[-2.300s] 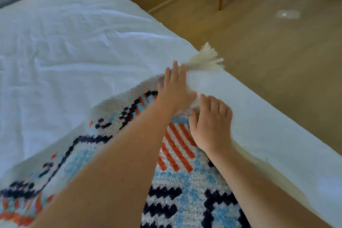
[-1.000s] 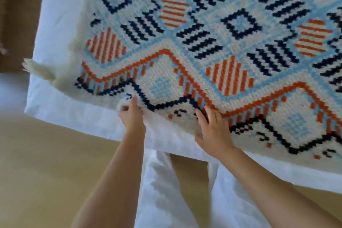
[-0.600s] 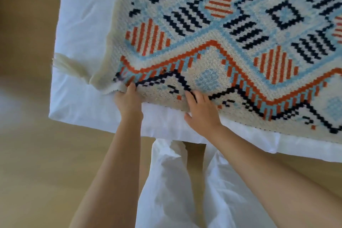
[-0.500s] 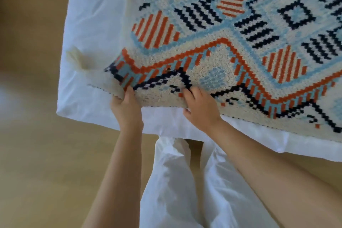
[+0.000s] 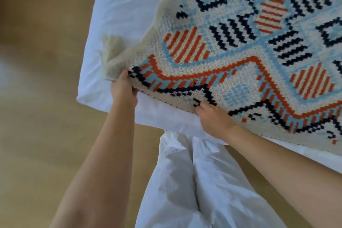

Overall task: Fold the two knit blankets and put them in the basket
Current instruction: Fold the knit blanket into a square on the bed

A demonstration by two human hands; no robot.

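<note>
A knit blanket [image 5: 240, 46] with cream ground and orange, navy and light blue geometric pattern lies spread over a white-sheeted bed. A cream tassel [image 5: 111, 48] hangs at its near left corner. My left hand [image 5: 124, 89] grips the blanket's near edge just by that corner, thumb on top. My right hand [image 5: 212, 118] grips the same edge further right, fingers tucked under the knit. The edge between my hands is lifted off the sheet. No basket or second blanket is in view.
The white sheet [image 5: 125, 5] covers the bed and its near left corner juts over a wooden floor [image 5: 37, 135]. My white trousers [image 5: 185, 181] stand right against the bed's near edge.
Both hands went from resting flat on the blanket's near edge to gripping it and lifting it off the sheet. My left hand slid left toward the tasselled corner.
</note>
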